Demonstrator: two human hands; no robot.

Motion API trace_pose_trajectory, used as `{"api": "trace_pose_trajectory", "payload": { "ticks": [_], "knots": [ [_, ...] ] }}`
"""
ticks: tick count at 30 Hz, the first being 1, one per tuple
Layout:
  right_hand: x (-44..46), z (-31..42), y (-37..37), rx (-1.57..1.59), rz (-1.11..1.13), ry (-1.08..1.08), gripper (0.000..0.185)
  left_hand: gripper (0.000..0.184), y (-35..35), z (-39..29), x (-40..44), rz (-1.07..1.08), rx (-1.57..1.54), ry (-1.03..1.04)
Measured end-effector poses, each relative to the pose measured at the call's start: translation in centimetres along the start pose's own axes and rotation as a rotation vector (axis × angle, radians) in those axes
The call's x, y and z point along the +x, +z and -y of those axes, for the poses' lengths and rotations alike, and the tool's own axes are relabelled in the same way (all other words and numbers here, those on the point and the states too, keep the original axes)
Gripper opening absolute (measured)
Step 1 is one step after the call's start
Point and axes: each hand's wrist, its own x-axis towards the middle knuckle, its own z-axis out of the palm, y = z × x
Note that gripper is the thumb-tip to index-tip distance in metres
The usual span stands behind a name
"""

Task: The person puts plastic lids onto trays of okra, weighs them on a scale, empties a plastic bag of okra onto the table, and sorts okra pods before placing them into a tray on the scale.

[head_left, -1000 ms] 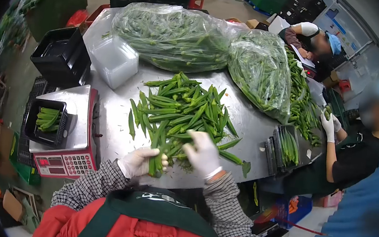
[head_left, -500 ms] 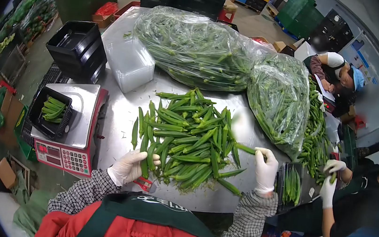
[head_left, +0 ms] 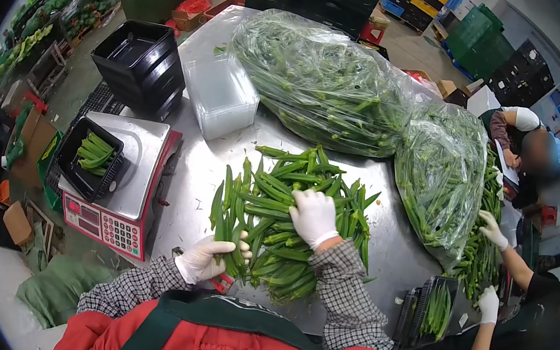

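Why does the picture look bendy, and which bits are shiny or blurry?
Head view: curved edges and black corners, probably a wide lens; head view: glare on the okra bags and steel table; head view: okra pile fairly sharp, upper-right co-worker's head blurred.

Looks like a produce packing area. Steel worktable [head_left: 184, 188], digital scale [head_left: 126, 187] left of the left hand [head_left: 203, 258], big okra bags [head_left: 322, 86] beyond the right hand [head_left: 314, 218], stacked crates [head_left: 333, 1] farther out past both.

Nothing can be read: the marks on the scale [head_left: 133, 186] and the dark green apron [head_left: 228, 313] are unclear.
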Motion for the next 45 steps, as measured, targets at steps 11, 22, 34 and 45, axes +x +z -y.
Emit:
{"api": "trace_pose_trajectory", "payload": {
  "ticks": [11,22,34,45],
  "knots": [
    [-3.3,4.1,-4.2,0.752,-0.039,0.084,0.023,0.041,0.5,0.1,1.2,0.078,0.016,0.099],
    [-5.5,9.1,-2.5,0.753,0.032,0.023,0.022,0.031,1.7,-0.8,1.0,-0.009,-0.06,0.124],
    [-4.3,8.5,-0.5,0.597,-0.091,-0.127,0.005,0.015,-1.7,-0.9,0.2,-0.274,-0.045,0.237],
    [-0.2,1.3,1.9,0.166,-0.003,0.13,0.016,0.023,-3.1,-2.3,-1.3,-0.127,-0.272,0.249]
  ]
}}
